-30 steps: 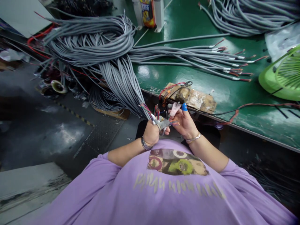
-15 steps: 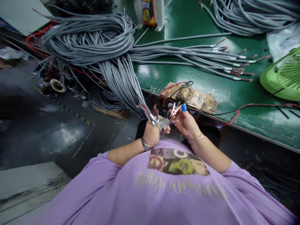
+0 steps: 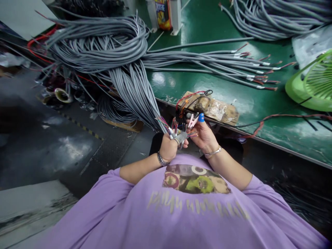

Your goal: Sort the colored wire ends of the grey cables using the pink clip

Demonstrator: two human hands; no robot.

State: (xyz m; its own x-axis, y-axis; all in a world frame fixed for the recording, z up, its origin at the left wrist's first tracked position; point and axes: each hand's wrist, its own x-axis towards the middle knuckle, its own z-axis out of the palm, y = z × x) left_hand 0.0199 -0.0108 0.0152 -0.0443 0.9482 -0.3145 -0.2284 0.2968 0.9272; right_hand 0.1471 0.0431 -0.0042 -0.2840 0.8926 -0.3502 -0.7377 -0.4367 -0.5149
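My left hand (image 3: 169, 148) is closed around the ends of grey cables (image 3: 151, 110), with a worn grey wrap on its thumb. Thin coloured wires (image 3: 175, 124) fan out of the stripped ends above that fist. My right hand (image 3: 205, 137) wears a blue finger cot on one finger. Pinched in its fingers is a small pink clip (image 3: 192, 121), shaped like a clothes peg, close to the wire tips. Parts of the fingers on both hands are hidden behind the wires and the clip.
A large coil of grey cable (image 3: 98, 45) lies on the green table (image 3: 197, 84), with stripped cable ends (image 3: 255, 77) spread to the right. A taped wooden block (image 3: 220, 110) with leads sits at the table's edge. A green fan (image 3: 311, 86) stands at right.
My right hand has shifted slightly left, bringing the pink clip a little closer to my left hand. My left hand keeps its hold on the cables.
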